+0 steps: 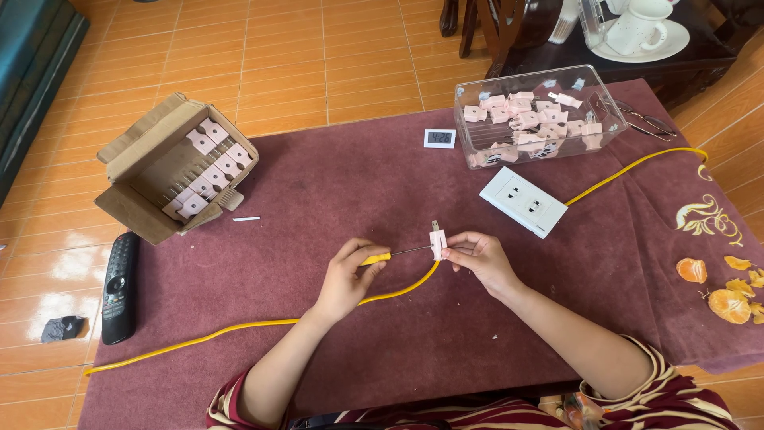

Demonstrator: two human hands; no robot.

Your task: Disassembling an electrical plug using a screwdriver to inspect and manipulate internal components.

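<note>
Driving a yellow-handled screwdriver [387, 255] into a small pink plug piece [437, 243], near the middle of the bench [334, 183]. Left hand [348, 279] clenched round the screwdriver handle; right hand [477, 259] pinching the plug piece between fingertips, metal prong pointing up. Yellow cable [239, 326] running beneath both hands, from the near left edge up to the white socket plate [523, 201] right of centre. Clear bin [535, 119] by the far right corner part-filled with pink pieces; cardboard box [179, 167] at the far left edge holding more in rows. Judged mid-batch: one piece in hand, share finished not clear.
</note>
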